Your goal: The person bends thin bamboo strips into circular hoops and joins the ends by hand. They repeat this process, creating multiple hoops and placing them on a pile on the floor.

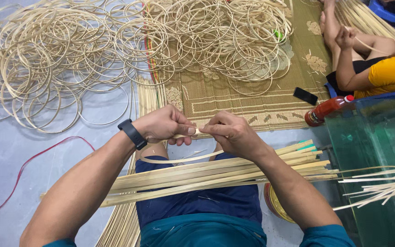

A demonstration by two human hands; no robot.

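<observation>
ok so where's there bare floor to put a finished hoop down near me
Bare grey floor lies left of the left hand, between the hoop pile and the red cord. A smaller bare stretch of mat lies between the hoops and the phone. The lap is crowded with strips; the glass tank blocks the right hand side.

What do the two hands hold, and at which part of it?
Both the left hand and the right hand pinch one thin bamboo strip where its two ends meet; the rest loops down below.
</observation>
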